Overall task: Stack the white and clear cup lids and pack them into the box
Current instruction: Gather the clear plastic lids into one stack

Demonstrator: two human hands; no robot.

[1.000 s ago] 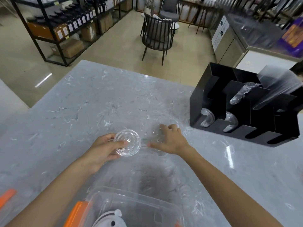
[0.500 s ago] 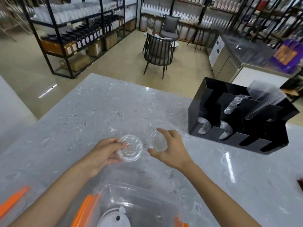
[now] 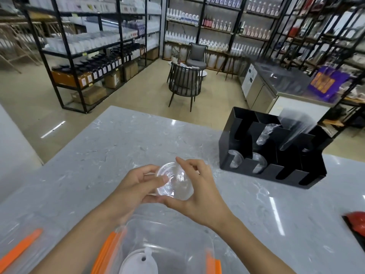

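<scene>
Two clear cup lids (image 3: 174, 181) overlap between my hands, lifted above the grey marble table (image 3: 118, 147). My left hand (image 3: 136, 186) pinches the left lid with thumb on top. My right hand (image 3: 199, 190) grips the right lid from the right side and below. The clear plastic box (image 3: 171, 234) with orange clasps stands at the near edge under my wrists. A white lid (image 3: 138, 264) lies inside it.
A black slotted organizer (image 3: 276, 175) stands at the right, with clear lids in two front slots and plastic sleeves in its back slots. An orange-edged box cover (image 3: 19, 248) lies at the near left. A red object (image 3: 357, 220) sits at the right edge.
My right hand picked a second clear lid off the table and both hands came together, so the two lids now overlap. The camera tilted up.
</scene>
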